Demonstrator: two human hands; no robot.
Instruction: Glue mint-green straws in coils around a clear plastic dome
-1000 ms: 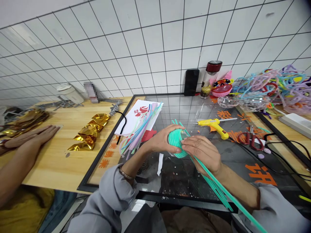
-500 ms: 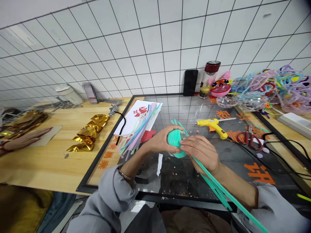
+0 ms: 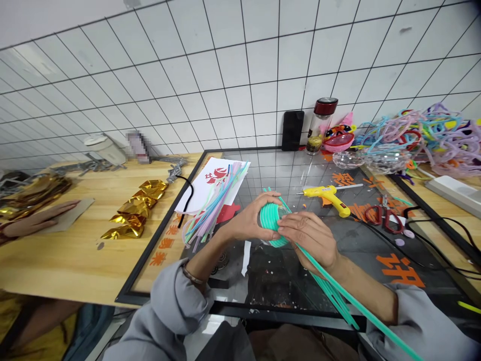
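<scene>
Above the dark glass tabletop, my left hand (image 3: 252, 219) curls its fingers and thumb around a rounded clear object wrapped in rows of green plastic strips (image 3: 269, 217). My right hand (image 3: 310, 234) presses its bunched fingertips against the wrapped object's right side. Long loose green plastic strips (image 3: 334, 302) run out from under that palm toward the lower right. Short strip ends poke up behind the object. My right fingertips cover part of the wrapping, so what they pinch is partly hidden.
A yellow glue gun (image 3: 329, 195) lies right of my hands, with red-handled scissors (image 3: 387, 216) and black cables beyond. Pastel strips (image 3: 216, 203) cover white paper (image 3: 188, 197) to the left. Phone (image 3: 292, 130) and bottle (image 3: 318, 128) stand behind. Another person's hand (image 3: 41, 218) rests far left.
The view has shifted slightly. Both hands keep nearly the same hold on the wrapped object and strips.
</scene>
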